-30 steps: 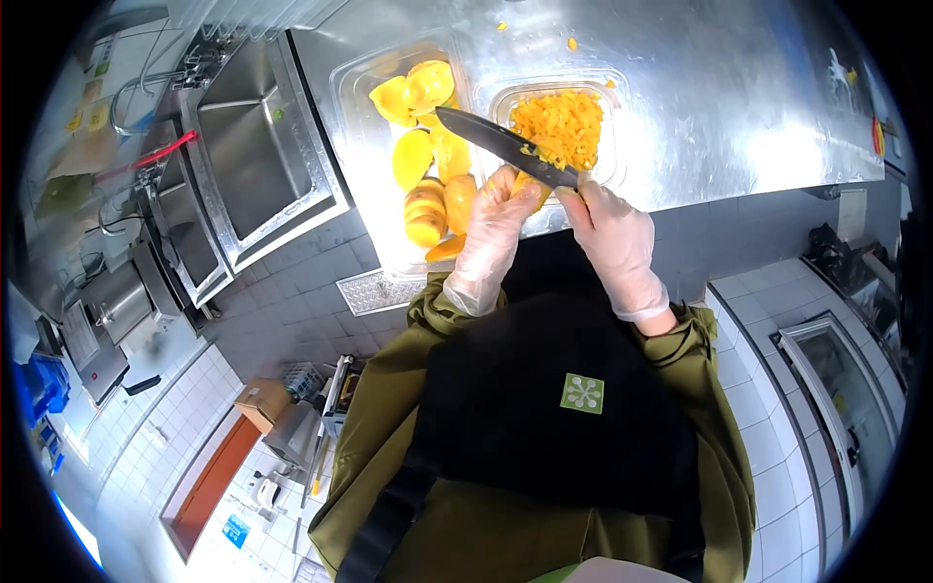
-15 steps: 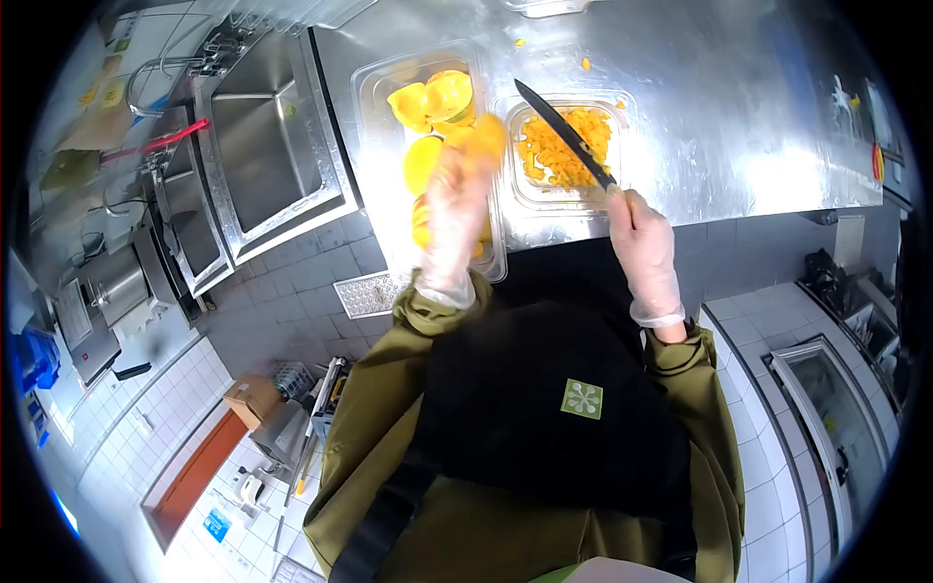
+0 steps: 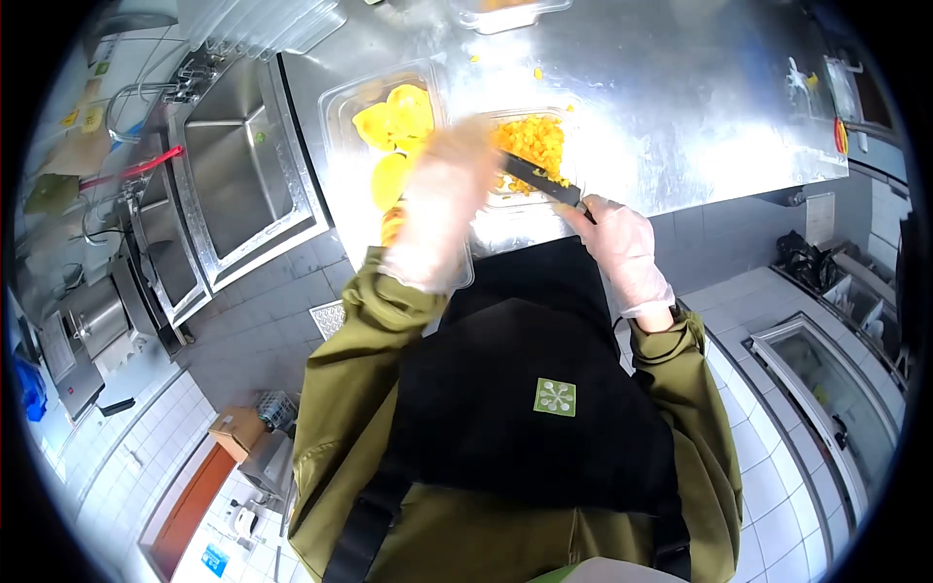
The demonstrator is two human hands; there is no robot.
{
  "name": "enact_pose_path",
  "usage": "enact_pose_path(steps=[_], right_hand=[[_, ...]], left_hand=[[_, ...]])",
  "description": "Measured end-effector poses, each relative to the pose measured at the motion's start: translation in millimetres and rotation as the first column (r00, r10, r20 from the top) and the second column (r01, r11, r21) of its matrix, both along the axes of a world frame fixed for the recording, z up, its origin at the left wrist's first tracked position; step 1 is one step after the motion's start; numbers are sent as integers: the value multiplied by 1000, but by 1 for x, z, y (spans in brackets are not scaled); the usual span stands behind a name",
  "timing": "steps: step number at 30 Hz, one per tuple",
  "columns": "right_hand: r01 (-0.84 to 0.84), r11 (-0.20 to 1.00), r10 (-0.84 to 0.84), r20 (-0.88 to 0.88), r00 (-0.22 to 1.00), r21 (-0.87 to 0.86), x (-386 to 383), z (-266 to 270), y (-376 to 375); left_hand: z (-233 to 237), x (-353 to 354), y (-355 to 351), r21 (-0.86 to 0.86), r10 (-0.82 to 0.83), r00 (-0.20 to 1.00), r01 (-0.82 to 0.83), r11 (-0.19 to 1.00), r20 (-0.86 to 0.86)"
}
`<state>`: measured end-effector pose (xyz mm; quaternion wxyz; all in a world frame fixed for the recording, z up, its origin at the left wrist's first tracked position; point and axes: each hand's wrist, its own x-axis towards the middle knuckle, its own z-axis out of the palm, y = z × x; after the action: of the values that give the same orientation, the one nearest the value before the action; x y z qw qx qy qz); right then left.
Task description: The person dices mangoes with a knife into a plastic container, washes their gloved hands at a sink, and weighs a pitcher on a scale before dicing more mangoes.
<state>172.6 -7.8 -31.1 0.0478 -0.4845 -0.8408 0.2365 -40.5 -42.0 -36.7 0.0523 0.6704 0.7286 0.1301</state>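
Observation:
Wrapped round the knife's handle is my right hand (image 3: 622, 243), in a clear glove. The dark blade (image 3: 539, 177) points left over a clear container (image 3: 573, 199) of chopped orange pieces (image 3: 535, 141). My left hand (image 3: 442, 199), gloved and blurred by motion, is near the blade's tip. Its fingers are smeared and whatever they hold cannot be made out. Beneath and beside this hand lies a larger clear tray (image 3: 335, 112) with yellow-orange fruit pieces (image 3: 406, 112).
To the left is a metal sink (image 3: 238, 165) with a red-handled tool (image 3: 146, 165) near it. Another clear container (image 3: 510, 17) stands at the steel table's (image 3: 680, 117) back. Small orange bits (image 3: 537, 73) lie on the table.
The orange piece seen in my left hand is no longer visible. The knife has swung lower and flatter over the chopped pieces. The whole view has shifted a little.

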Motion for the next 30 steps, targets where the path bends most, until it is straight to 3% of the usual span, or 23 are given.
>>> enact_pose_path(steps=[1,2,3,4,9,12,16,19,22,24,28,30], right_hand=[[-11,1000,11,13,1000,12,-1,0,1],[-23,999,23,27,999,26,-1,-1,3],[-26,997,24,20,1000,72,0,-4,3],[-27,993,26,16,1000,117,2,-8,4],[-59,976,34,120,992,209,13,17,6],[-56,970,2,222,975,236,28,40,6],[-18,983,-39,305,952,181,60,53,10],[150,988,-157,247,956,45,74,55,10],[281,956,-262,184,947,-87,74,68,4],[344,929,-324,151,934,-134,77,66,-2],[409,899,-397,104,912,-158,80,59,-7],[424,898,-421,52,906,-117,81,56,-9]], left_hand=[[6,21,1,-122,-159,985,165,979,60],[-11,36,-5,359,-418,886,331,873,201],[-12,52,-17,147,-358,853,326,934,379],[-20,61,-17,140,-409,821,386,912,399],[-47,43,-5,54,-291,881,292,955,374],[-60,34,0,-95,-20,943,54,994,333],[-50,47,4,-17,16,929,-10,1000,369],[-48,44,15,-440,95,936,68,896,339],[-54,48,16,-258,101,943,-17,966,318],[-50,52,25,-12,7,941,-4,1000,339],[-43,58,57,414,-202,916,43,909,348],[-37,61,67,429,-153,925,-11,903,347]])
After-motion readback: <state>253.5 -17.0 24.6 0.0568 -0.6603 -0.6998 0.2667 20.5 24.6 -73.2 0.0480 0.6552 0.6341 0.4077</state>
